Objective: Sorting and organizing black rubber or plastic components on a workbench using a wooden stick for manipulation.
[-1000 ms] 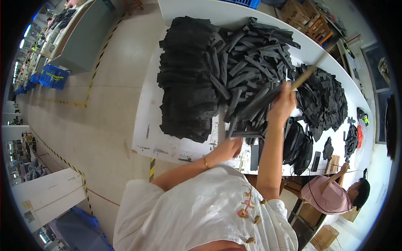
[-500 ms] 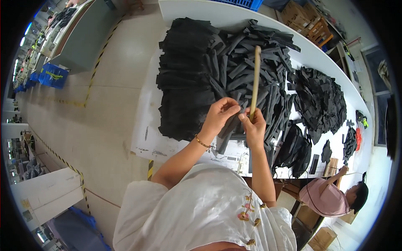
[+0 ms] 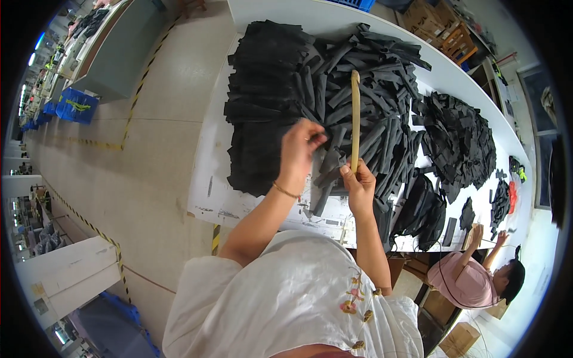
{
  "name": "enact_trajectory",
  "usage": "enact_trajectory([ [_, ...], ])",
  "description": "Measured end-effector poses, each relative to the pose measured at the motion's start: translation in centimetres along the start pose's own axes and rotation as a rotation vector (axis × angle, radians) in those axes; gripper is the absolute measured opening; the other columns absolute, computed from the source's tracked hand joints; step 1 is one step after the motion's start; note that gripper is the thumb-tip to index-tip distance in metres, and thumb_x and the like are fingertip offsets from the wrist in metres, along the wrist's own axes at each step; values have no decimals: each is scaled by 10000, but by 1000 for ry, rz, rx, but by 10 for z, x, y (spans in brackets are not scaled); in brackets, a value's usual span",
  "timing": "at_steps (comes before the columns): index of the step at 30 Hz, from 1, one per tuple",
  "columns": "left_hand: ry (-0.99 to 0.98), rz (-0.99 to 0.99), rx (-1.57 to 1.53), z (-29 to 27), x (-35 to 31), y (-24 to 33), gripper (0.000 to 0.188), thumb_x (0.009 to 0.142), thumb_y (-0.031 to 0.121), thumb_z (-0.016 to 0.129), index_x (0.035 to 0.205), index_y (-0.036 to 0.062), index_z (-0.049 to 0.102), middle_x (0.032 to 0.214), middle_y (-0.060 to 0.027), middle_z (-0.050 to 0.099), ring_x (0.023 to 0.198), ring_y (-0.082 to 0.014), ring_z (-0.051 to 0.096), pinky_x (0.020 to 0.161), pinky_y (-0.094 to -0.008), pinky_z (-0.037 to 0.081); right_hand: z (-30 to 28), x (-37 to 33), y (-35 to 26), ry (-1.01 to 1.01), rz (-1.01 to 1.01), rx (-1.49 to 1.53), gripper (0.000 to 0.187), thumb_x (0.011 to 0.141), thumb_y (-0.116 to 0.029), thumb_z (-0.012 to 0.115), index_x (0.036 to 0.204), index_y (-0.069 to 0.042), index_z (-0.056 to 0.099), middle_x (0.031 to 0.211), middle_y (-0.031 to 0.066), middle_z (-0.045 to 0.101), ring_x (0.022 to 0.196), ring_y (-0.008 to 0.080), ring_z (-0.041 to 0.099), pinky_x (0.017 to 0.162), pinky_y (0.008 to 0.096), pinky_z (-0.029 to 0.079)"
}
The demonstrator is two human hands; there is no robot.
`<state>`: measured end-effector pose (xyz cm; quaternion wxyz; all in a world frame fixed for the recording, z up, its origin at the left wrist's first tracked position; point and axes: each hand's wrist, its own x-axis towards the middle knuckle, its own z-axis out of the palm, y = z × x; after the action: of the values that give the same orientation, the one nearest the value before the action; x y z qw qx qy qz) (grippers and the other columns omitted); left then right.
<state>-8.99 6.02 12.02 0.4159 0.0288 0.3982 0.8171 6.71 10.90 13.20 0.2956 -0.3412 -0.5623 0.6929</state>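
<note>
A pale wooden stick point(image 3: 356, 113) stands up from my right hand point(image 3: 360, 186), whose thumb and fingers are closed round its lower end. A grey-black fabric strip point(image 3: 332, 160) lies against the fingertips of that hand. My left hand point(image 3: 298, 150), smeared by motion, is raised to the left with curled fingers. Something dark shows at its fingertips, too blurred to name. Beyond both hands spreads a loose heap of black tube-like fabric pieces point(image 3: 373, 140). Left of it lie flat, layered stacks of black fabric point(image 3: 262, 107).
The white table point(image 3: 209, 179) has a raised back edge. Farther right sit a heap of black pieces point(image 3: 459, 143) and a black bag-like bundle point(image 3: 421, 212). A co-worker in pink point(image 3: 459, 280) works at the right end. A blue crate point(image 3: 77, 106) stands on the floor at left.
My left hand has moved left and up, away from my right hand. The stick has shifted slightly left, still in my right hand. The co-worker's arms have moved.
</note>
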Motion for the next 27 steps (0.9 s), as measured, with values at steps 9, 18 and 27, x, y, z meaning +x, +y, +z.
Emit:
enact_trajectory([
  [9,50,-46,-95,-6,12,4,411,980,312,449,811,-21,618,817,-76,628,734,-167,599,719,-279,492,6,-9,7,-35,-169,-176,118,869,-96,656,820,-2,604,789,-31,466,676,40,393,595,197,312],
  [18,-59,-104,293,7,-25,-4,444,961,429,471,721,58,516,517,-45,508,364,-129,472,330,-250,354,12,3,-17,87,-3,-42,159,884,-142,648,974,-24,591,736,-71,471,584,8,358,506,169,277],
  [27,-225,-170,451,-6,-38,-12,527,942,488,481,640,57,515,471,-13,457,336,-67,361,323,-220,227,-8,43,-31,218,-103,362,140,903,-171,623,884,-37,588,641,-53,441,499,17,326,427,189,233],
])
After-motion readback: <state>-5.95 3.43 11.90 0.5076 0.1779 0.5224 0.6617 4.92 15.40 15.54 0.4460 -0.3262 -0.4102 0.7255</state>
